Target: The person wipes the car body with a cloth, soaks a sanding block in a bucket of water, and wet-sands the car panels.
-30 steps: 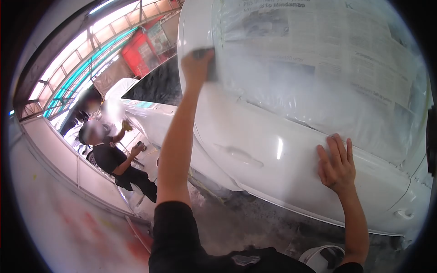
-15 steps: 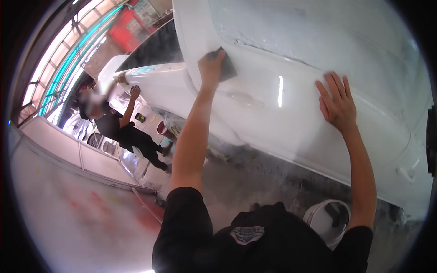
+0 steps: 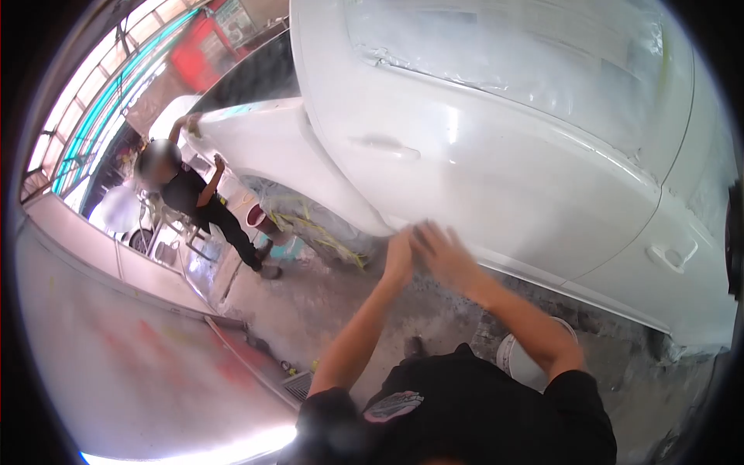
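My left hand (image 3: pixel 398 257) is raised in front of the lower part of a white car door (image 3: pixel 496 186), with its fingers drawn together. What it holds, if anything, cannot be made out. Meeting it from the right is my right hand (image 3: pixel 448 257), blurred by motion, its fingers stretched out and its tips overlapping the left fingertips. I see no dark pad in either hand. The door handle (image 3: pixel 387 147) lies above my hands, and whitish plastic film (image 3: pixel 527 70) covers the window.
A white bucket (image 3: pixel 535 358) stands on the floor below my right forearm. At left another person (image 3: pixel 186 190) works by the car's front end. Film covers the front wheel (image 3: pixel 310 221) near a dark red bucket (image 3: pixel 256 217). A pale panel (image 3: pixel 132 341) rises at lower left.
My left hand has come down off the door, and the dark pad it held is out of sight. My right hand has left the door and moved left to meet it.
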The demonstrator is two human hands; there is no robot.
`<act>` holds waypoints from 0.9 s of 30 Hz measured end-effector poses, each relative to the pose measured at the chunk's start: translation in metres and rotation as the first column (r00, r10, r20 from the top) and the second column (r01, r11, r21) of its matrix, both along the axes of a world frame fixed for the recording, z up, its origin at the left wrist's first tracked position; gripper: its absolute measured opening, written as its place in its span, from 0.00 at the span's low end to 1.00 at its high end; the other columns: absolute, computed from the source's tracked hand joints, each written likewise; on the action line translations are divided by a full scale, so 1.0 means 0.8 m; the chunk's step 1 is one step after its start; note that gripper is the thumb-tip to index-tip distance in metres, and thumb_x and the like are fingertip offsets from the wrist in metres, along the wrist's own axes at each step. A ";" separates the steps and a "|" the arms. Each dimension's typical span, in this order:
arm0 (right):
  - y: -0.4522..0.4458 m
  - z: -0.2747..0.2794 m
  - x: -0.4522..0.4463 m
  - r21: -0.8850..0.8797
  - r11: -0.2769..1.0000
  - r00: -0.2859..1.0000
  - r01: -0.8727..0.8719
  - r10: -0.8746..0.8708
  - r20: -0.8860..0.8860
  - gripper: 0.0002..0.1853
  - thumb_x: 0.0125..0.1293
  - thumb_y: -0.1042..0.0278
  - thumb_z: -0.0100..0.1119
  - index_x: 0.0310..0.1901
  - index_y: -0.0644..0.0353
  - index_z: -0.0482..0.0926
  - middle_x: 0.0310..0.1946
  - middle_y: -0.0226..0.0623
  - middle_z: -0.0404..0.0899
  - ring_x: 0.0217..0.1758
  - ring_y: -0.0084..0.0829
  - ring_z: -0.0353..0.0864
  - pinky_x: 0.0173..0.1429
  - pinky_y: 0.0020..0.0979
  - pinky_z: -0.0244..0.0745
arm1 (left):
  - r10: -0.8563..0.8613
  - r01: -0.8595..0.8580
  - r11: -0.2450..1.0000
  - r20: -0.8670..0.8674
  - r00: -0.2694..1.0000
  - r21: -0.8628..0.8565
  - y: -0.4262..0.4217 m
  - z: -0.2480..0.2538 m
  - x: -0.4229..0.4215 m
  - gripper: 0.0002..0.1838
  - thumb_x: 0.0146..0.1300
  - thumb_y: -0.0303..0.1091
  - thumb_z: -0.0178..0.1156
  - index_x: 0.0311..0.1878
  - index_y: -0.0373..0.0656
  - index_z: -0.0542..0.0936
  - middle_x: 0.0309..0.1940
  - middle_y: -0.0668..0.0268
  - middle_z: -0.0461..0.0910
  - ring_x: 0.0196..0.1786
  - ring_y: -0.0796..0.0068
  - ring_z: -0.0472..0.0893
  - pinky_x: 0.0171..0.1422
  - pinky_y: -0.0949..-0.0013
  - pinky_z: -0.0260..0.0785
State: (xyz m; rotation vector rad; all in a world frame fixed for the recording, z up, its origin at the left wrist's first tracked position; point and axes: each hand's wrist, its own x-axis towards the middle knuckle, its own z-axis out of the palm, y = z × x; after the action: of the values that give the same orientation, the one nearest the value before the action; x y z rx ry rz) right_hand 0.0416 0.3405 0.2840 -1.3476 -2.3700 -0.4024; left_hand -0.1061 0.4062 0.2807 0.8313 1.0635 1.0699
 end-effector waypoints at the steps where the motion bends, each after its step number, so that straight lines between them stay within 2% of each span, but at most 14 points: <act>1: -0.021 -0.020 -0.006 -0.065 0.998 1.000 -0.015 0.014 -0.011 0.42 0.60 0.66 0.66 0.78 0.59 0.64 0.77 0.55 0.62 0.81 0.54 0.61 0.76 0.56 0.65 | -0.055 0.053 0.998 -0.044 0.998 -0.035 -0.020 -0.027 -0.016 0.20 0.78 0.46 0.53 0.56 0.39 0.82 0.44 0.68 0.80 0.50 0.74 0.76 0.59 0.66 0.68; 4: -0.063 -0.084 -0.013 -0.246 0.955 0.977 -0.167 0.128 -0.168 0.42 0.59 0.68 0.66 0.77 0.57 0.65 0.78 0.52 0.62 0.80 0.52 0.63 0.73 0.47 0.71 | -0.167 0.140 0.977 -0.164 0.972 -0.164 -0.083 -0.062 -0.049 0.26 0.78 0.52 0.52 0.57 0.36 0.83 0.43 0.67 0.79 0.45 0.73 0.73 0.55 0.65 0.68; 7: -0.098 -0.114 -0.028 -0.346 0.895 0.906 -0.281 0.128 -0.404 0.42 0.57 0.75 0.64 0.76 0.59 0.66 0.72 0.52 0.69 0.73 0.56 0.72 0.73 0.47 0.72 | -0.328 0.239 0.897 -0.196 0.924 -0.372 -0.099 -0.098 -0.086 0.27 0.78 0.58 0.52 0.52 0.40 0.82 0.41 0.65 0.81 0.42 0.71 0.79 0.48 0.63 0.72; 10: -0.103 -0.135 -0.040 -0.562 0.738 0.742 -0.374 -0.126 -0.658 0.36 0.63 0.75 0.61 0.75 0.59 0.69 0.66 0.51 0.77 0.66 0.48 0.80 0.70 0.41 0.75 | -0.512 0.439 0.818 -0.124 0.850 -0.372 -0.099 -0.123 -0.127 0.30 0.79 0.60 0.52 0.60 0.38 0.81 0.45 0.63 0.83 0.48 0.70 0.82 0.51 0.64 0.75; 13: -0.084 -0.137 -0.054 -0.597 0.747 0.529 -0.292 -0.394 -0.751 0.29 0.71 0.66 0.58 0.74 0.54 0.70 0.56 0.50 0.85 0.60 0.48 0.85 0.64 0.40 0.78 | -0.466 0.444 0.868 -0.055 0.883 -0.223 -0.096 -0.154 -0.165 0.29 0.78 0.55 0.56 0.64 0.37 0.79 0.48 0.60 0.83 0.53 0.72 0.82 0.54 0.65 0.77; 16: -0.065 -0.084 -0.077 -0.699 0.635 0.511 -0.328 -0.503 -0.697 0.28 0.73 0.61 0.60 0.73 0.52 0.72 0.59 0.50 0.84 0.62 0.44 0.84 0.65 0.39 0.76 | -0.485 0.474 0.859 -0.009 0.874 -0.194 -0.077 -0.132 -0.187 0.21 0.77 0.44 0.62 0.61 0.36 0.80 0.47 0.61 0.85 0.52 0.73 0.84 0.54 0.67 0.77; 19: -0.040 -0.076 -0.128 -0.766 0.521 0.575 -0.376 -0.518 -0.634 0.28 0.73 0.65 0.57 0.73 0.57 0.72 0.48 0.43 0.87 0.49 0.27 0.83 0.57 0.30 0.76 | -0.538 0.535 0.840 -0.001 0.843 -0.090 -0.027 -0.166 -0.214 0.14 0.73 0.36 0.66 0.53 0.35 0.83 0.41 0.62 0.86 0.44 0.73 0.86 0.51 0.68 0.79; 22: -0.027 -0.083 -0.169 -0.691 0.619 0.644 -0.373 -0.364 -0.673 0.32 0.71 0.65 0.60 0.76 0.59 0.68 0.46 0.39 0.84 0.43 0.24 0.81 0.53 0.29 0.77 | -0.485 0.505 0.863 -0.280 0.828 -0.003 0.010 -0.183 -0.242 0.09 0.70 0.32 0.68 0.41 0.35 0.84 0.33 0.64 0.86 0.37 0.74 0.86 0.46 0.70 0.79; 24: -0.022 -0.141 -0.181 -0.550 0.751 0.615 -0.365 -0.249 -0.748 0.34 0.71 0.66 0.61 0.77 0.59 0.65 0.48 0.39 0.83 0.44 0.24 0.81 0.53 0.29 0.78 | -0.488 0.528 0.846 -0.291 0.823 0.077 0.014 -0.198 -0.249 0.09 0.69 0.32 0.69 0.36 0.36 0.84 0.28 0.65 0.84 0.33 0.77 0.84 0.40 0.72 0.77; 25: -0.017 -0.148 -0.187 -0.468 0.806 0.598 -0.361 -0.185 -0.780 0.35 0.71 0.66 0.61 0.78 0.60 0.63 0.49 0.38 0.82 0.44 0.23 0.81 0.52 0.29 0.79 | -0.488 0.539 0.835 -0.302 0.819 0.113 0.016 -0.201 -0.255 0.10 0.68 0.32 0.69 0.33 0.37 0.84 0.26 0.66 0.84 0.31 0.79 0.83 0.37 0.72 0.75; 27: -0.021 -0.141 -0.184 -0.605 0.690 0.486 -0.397 -0.401 -0.776 0.36 0.72 0.66 0.60 0.79 0.60 0.61 0.49 0.37 0.82 0.49 0.25 0.83 0.55 0.29 0.80 | -0.496 0.558 0.822 -0.341 0.799 0.112 0.019 -0.207 -0.255 0.11 0.68 0.33 0.70 0.31 0.37 0.83 0.25 0.68 0.82 0.30 0.81 0.80 0.35 0.73 0.71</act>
State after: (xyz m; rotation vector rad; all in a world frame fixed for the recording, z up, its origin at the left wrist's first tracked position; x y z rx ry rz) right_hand -0.1058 0.3240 0.1711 -1.3176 -1.5428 1.1855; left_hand -0.3099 0.4213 0.1149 1.4029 0.8861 0.5836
